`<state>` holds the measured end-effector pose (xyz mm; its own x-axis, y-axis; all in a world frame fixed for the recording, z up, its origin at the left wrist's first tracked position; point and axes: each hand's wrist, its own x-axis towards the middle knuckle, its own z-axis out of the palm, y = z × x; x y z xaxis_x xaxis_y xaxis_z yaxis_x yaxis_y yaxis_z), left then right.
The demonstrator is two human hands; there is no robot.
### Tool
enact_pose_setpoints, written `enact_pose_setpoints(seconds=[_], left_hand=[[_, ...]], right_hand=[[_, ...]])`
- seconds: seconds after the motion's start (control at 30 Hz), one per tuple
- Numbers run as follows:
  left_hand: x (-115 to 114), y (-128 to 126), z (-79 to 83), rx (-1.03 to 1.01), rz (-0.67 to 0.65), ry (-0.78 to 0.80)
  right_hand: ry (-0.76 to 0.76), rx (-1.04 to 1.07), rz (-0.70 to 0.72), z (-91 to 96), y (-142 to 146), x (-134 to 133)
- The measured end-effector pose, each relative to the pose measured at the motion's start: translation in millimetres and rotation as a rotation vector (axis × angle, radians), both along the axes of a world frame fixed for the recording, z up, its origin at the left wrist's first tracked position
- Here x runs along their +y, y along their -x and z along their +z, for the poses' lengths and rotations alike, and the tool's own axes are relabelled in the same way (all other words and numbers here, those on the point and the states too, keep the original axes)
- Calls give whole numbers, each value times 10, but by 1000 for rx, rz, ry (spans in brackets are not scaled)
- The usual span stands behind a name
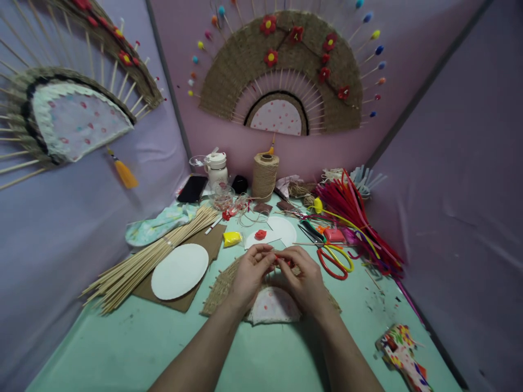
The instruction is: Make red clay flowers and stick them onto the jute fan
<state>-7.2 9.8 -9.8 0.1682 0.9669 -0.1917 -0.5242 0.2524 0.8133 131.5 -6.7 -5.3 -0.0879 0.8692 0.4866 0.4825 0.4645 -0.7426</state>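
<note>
My left hand [254, 272] and my right hand [300, 272] meet above a small woven fan [220, 288]. Their fingertips pinch together on a small piece of red clay [277, 257], which is mostly hidden by the fingers. The fan lies flat on the table, with a white, red-dotted half-round panel [274, 306] at its near edge. More red shows under my right fingers, partly covered. Just beyond the hands, a lump of red clay [260, 234] sits on a cut white paper plate [285, 228].
Left are bamboo sticks [151, 261], a white oval plate [180, 272] and a yellow packet [232, 239]. Right are scissors [333, 267] and red pipe cleaners [355, 218]. Behind stand a twine spool [265, 177] and a white bottle [217, 170]. A finished fan [229, 76] hangs on the back wall.
</note>
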Motion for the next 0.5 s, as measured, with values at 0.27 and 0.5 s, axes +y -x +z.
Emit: enact_pose_setpoints(seconds=[0.27,0.5], left_hand=[[-16,1,19,41,-98,74],[22,31,43,-83,-85,187]], right_hand=[[-83,-247,-105,-109,29,8],[124,-34,-275,125,-127,251]])
